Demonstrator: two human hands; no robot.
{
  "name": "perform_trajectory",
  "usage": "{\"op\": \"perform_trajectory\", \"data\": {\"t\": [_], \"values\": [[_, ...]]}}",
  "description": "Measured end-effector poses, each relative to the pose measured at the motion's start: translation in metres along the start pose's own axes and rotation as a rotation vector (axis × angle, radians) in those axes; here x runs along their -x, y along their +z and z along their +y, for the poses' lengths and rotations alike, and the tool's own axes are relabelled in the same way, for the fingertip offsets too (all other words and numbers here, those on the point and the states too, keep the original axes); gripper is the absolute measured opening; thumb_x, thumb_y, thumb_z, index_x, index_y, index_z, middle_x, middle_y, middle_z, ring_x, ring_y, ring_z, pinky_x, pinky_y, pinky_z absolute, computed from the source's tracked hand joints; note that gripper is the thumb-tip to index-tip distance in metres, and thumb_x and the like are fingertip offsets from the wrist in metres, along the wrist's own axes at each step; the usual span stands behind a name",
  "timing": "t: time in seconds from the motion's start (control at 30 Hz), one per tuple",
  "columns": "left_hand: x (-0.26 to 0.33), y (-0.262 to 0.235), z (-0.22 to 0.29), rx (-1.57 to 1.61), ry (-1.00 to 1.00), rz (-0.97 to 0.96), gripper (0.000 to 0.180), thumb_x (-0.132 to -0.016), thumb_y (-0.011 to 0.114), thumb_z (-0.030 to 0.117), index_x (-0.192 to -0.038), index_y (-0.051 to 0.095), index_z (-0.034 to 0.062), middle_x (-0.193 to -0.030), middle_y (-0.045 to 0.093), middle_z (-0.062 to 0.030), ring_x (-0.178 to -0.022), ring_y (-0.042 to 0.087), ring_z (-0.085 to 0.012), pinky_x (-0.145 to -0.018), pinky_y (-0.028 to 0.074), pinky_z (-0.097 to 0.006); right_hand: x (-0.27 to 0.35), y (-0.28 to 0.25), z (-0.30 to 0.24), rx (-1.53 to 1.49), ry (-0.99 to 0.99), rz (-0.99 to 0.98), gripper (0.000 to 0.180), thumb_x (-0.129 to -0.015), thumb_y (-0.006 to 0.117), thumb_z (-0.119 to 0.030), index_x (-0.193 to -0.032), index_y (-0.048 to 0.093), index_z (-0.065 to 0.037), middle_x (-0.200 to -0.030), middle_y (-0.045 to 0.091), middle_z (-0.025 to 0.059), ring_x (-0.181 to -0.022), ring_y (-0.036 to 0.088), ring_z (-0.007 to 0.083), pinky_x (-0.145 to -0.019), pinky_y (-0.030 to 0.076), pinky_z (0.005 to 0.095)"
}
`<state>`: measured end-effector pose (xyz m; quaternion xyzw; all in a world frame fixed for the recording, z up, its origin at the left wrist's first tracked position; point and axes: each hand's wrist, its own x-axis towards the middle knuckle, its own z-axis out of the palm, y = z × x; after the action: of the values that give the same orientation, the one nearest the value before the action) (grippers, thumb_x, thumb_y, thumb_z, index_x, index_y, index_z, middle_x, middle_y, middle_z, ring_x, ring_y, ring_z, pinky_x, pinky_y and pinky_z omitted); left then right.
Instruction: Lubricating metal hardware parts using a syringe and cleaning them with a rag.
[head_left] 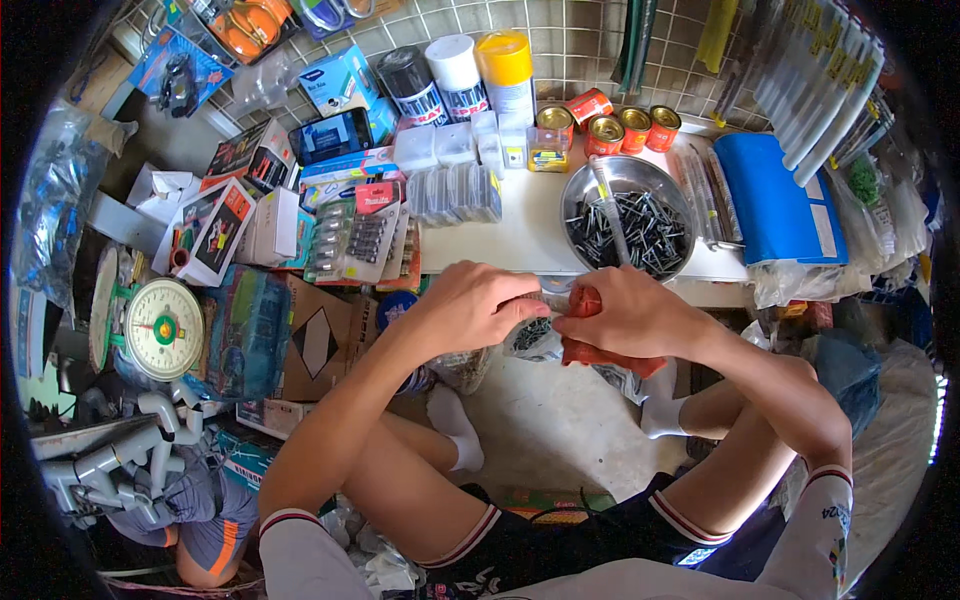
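Note:
My right hand (635,308) is closed round crumpled red material (608,355), cloth or plastic, I cannot tell which. Just left of it, my left hand (485,305) has its thumb and forefinger pinched together; what lies between them is too small to make out. Below and between the hands hangs or stands a clear bag (540,345) with small dark metal pieces in it. Beyond the right hand, a steel bowl (572,185) full of dark nails or screws sits on the white table (525,235), a pale strip (607,200) resting across it.
Spray cans (455,75), small red tins (635,125), clear plastic boxes (455,193) and a blue folder (775,200) line the table's back and right. At left are a dial scale (163,330), many packages and another person's knee (205,565).

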<state>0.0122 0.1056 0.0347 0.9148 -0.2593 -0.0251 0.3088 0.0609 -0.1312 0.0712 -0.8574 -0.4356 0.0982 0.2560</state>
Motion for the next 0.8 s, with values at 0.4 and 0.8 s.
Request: {"op": "perform_trajectory", "data": {"t": [0.4, 0.8], "values": [[-0.009, -0.017, 0.010, -0.517, 0.226, 0.496, 0.033, -0.077, 0.080, 0.018, -0.108, 0.070, 0.0143, -0.106, 0.059, -0.0017, -0.102, 0.055, -0.0242, -0.087, 0.039, -0.040, 0.001, -0.013, -0.004, -1.246, 0.509, -0.300, 0.031, -0.103, 0.053, -0.040, -0.104, 0.061, -0.010, -0.073, 0.062, 0.0030, -0.057, 0.058, 0.0099, -0.041, 0.046, 0.0247], [-0.019, -0.004, 0.010, -0.575, 0.153, 0.347, 0.024, -0.086, 0.075, 0.019, -0.105, 0.062, 0.0112, -0.088, 0.068, -0.0048, -0.087, 0.065, -0.0243, -0.081, 0.044, -0.040, -0.002, -0.016, 0.004, -0.266, 0.188, 0.205, 0.028, -0.094, 0.071, -0.025, -0.092, 0.063, 0.002, -0.072, 0.069, 0.0180, -0.063, 0.069, 0.0339, -0.061, 0.055, 0.0421]]}}
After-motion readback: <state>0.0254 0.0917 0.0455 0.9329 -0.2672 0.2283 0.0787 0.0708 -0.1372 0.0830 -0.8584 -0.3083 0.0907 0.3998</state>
